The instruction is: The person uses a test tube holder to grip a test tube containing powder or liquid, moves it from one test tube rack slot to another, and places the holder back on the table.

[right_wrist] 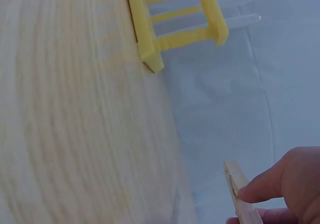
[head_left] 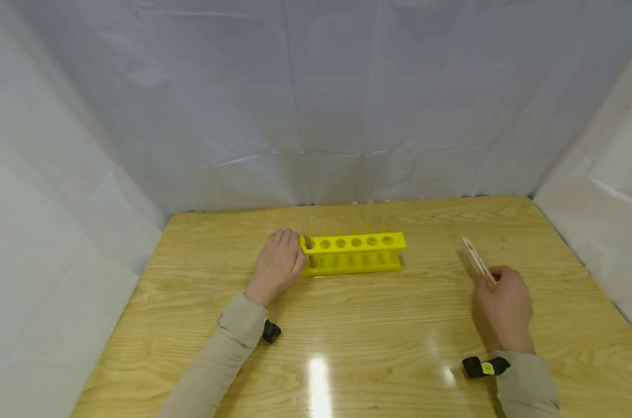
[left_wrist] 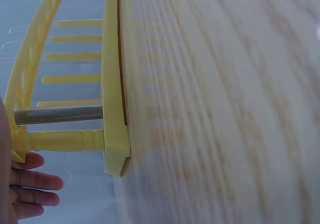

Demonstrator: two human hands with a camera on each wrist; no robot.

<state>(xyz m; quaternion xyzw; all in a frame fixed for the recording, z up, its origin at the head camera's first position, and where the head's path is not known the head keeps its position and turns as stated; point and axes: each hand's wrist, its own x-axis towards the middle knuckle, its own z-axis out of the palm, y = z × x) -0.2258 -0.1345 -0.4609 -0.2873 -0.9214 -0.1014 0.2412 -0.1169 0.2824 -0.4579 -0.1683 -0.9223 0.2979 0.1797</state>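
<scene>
A yellow test tube rack (head_left: 354,242) stands on the table, with a row of holes along its top plate. My left hand (head_left: 280,261) holds the rack's left end; in the left wrist view its fingers (left_wrist: 37,180) show below the top plate's corner, while the thumb is mostly hidden. In the leftmost hole, beside that hand, stands a test tube with dark grey contents (left_wrist: 57,115). Off to the right, my right hand (head_left: 506,302) grips a wooden test tube holder (head_left: 476,258) between thumb and fingers, its far end pointing away and left.
Three clear test tubes (head_left: 369,216) stand at the back of the rack, on its right half. Wood-patterned tabletop (head_left: 389,325) lies between the two hands. Pale plastic sheeting (head_left: 326,104) hangs behind the table and along both sides.
</scene>
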